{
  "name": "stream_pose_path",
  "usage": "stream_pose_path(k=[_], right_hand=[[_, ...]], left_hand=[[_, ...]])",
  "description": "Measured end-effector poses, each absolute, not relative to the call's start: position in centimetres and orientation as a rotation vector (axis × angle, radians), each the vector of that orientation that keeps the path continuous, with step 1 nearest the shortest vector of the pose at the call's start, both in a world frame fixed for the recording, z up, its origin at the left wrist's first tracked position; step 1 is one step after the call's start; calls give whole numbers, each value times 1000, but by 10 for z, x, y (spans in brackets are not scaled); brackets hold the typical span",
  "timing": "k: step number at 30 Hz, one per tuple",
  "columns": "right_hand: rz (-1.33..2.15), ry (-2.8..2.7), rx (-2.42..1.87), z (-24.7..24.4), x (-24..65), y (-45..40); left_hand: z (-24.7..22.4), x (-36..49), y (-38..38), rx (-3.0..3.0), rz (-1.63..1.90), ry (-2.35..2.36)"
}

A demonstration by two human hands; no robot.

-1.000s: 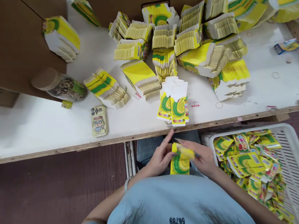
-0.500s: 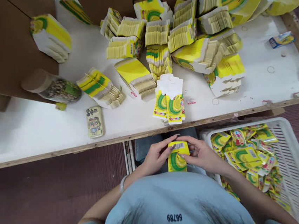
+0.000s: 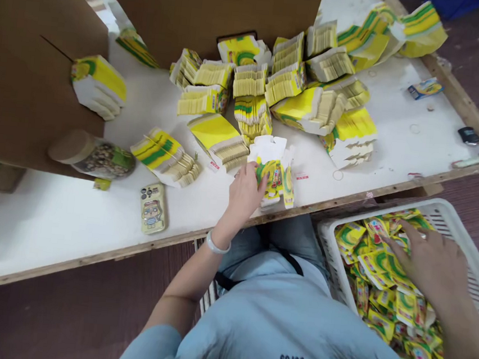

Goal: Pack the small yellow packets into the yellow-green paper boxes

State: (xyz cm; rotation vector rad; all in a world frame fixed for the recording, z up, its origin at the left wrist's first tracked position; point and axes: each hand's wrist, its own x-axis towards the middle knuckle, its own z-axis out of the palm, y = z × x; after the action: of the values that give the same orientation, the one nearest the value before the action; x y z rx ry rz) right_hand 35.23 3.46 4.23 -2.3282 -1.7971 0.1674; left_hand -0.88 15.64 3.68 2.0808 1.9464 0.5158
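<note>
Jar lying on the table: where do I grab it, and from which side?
I'd grip the jar's clear body just right of the lid, coming from above, thumb and fingers across its round sides. It lies on its side, so it could roll if nudged. The lid end overlaps the brown cardboard in view, so that side looks tighter.

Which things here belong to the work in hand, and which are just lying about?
In the work, apparently:
- flat cartons, under the left hand
- yellow-green packets in the white basket, at the right hand
- carton bundles nearby

Lying about, seemingly:
- phone
- lidded jar
- small blue box
</note>
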Motion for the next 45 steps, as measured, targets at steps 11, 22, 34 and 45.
stream_pose_path(k=[11,22,34,45], right_hand=[[455,-1987,-2312,2,170,163],[865,-1667,-2165,-9,193,173],[911,-1100,-1279,30,155,87],[774,-1444,-1222,21,140,72]], left_hand=[[22,-6,146,2069,349,1998],[24,-8,147,2036,363,1967],[49,14,93,2159,650,1198],[43,-1,71,1754,938,1016]])
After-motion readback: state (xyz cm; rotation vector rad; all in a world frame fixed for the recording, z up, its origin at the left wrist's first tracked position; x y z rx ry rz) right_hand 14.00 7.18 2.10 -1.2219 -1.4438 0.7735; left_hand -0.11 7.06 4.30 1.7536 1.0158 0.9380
